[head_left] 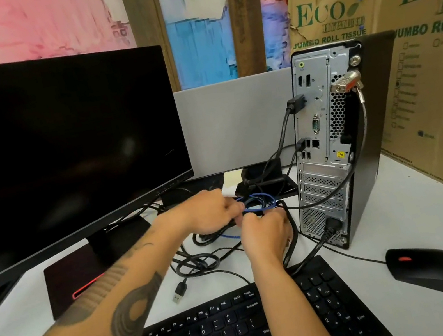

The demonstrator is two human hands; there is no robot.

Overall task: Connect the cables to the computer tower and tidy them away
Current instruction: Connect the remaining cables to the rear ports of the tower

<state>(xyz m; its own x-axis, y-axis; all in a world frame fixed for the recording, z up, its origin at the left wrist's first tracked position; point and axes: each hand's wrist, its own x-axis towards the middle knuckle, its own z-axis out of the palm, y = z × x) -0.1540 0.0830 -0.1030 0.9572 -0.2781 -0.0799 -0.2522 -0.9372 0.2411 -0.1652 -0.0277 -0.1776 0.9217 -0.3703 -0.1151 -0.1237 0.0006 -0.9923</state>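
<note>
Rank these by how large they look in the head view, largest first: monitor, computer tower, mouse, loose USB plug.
1. monitor
2. computer tower
3. mouse, though nearness to the camera enlarges it
4. loose USB plug

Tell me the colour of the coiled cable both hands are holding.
Blue cable, gripped by left hand and right hand; head view.

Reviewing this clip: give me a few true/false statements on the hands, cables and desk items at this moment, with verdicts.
1. Both hands, left hand and right hand, hold cables beside the tower. True.
2. The monitor is switched on. False: its screen is black.
3. A loose USB plug lies unplugged on the desk. True.
4. The mouse sits left of the keyboard. False: it is on the right.
5. The left hand holds a blue cable. True.
</note>
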